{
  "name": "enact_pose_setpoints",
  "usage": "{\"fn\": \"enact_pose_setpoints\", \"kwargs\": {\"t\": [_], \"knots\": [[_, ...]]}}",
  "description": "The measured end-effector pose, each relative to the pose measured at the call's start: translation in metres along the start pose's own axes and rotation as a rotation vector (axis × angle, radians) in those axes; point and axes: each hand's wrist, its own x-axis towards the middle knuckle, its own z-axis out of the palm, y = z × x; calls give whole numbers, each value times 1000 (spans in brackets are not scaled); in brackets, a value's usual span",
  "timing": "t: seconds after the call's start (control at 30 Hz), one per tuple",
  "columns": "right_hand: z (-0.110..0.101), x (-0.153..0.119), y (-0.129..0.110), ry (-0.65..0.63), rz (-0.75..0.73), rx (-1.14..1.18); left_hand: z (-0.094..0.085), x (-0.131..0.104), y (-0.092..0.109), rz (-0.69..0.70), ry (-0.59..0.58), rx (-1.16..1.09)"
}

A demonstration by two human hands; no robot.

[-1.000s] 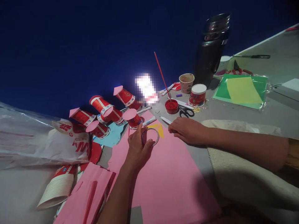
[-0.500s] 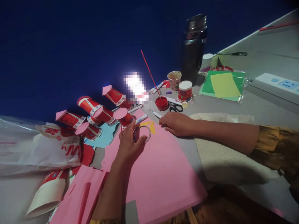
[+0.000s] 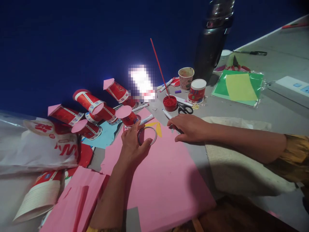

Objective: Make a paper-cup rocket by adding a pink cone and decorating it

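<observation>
My left hand [image 3: 132, 140] is closed around the side of a thin, pale ring [image 3: 155, 135] that looks like a tape roll. The ring rests on a large sheet of pink paper [image 3: 166, 174], beside a yellow paper piece [image 3: 158, 129]. Just beyond lie a capped marker [image 3: 146, 119] and a red cup with a pink disc on top [image 3: 130, 119]. My right hand [image 3: 189, 126] is over the paper's right edge, its thumb spread from the fingers. Its fingertips are at a white marker [image 3: 166, 114], whose rear end they hide.
Several red paper cups [image 3: 116, 91] lean at the left near a plastic bag [image 3: 55, 145]. Behind the hands stand a red pot [image 3: 170, 104] with a stick, black scissors [image 3: 185, 109], a lidded cup [image 3: 197, 91] and a tall flask [image 3: 212, 48]. Beige cloth [image 3: 231, 167] lies under my right forearm.
My right thumb has spread away from the fingers. My left hand stays on the ring. The view has shifted slightly, so the flask and plastic bag appear displaced.
</observation>
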Motion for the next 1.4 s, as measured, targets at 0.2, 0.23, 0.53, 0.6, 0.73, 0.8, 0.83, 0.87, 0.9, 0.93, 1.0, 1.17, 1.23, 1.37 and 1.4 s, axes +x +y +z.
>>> {"fn": "enact_pose_setpoints", "kwargs": {"t": [0.2, 0.23, 0.53, 0.6, 0.73, 0.8, 0.83, 0.87, 0.9, 0.93, 1.0, 1.17, 1.23, 1.37, 1.4], "knots": [[2, -1, -1, -15, 17, 58, 2, -1, -1, 28, 20, 9], [2, -1, -2, -14, 19, 74, 2, -1, -1, 27, 24, 16], [1, -3, -11, -27, 29, 93, 4, -3, -1, 26, 45, 49], [1, -2, -10, -23, 36, 89, 5, -2, -3, 39, 51, 48], [2, -2, -7, -26, 38, 71, 5, -1, -4, 45, 50, 43], [2, -3, -7, -25, 38, 68, 5, -2, -4, 44, 52, 42], [2, -3, -6, -24, 36, 70, 5, -2, -4, 45, 50, 42], [2, -3, -6, -22, 33, 74, 4, -2, -4, 46, 49, 41], [3, -3, -6, -19, 30, 78, 5, -2, -4, 43, 49, 41], [3, -4, -6, -17, 26, 80, 5, -3, -4, 38, 50, 42], [3, -4, -6, -18, 26, 75, 5, -3, -5, 36, 49, 43], [2, -6, -7, -27, 48, 58, 6, -3, -7, 60, 45, 39], [2, -6, -7, -27, 43, 57, 6, -4, -7, 60, 43, 34], [2, -5, -7, -34, 43, 55, 3, -6, -10, 61, 24, 24], [2, -5, -7, -35, 45, 54, 2, -6, -11, 63, 14, 18]]}}
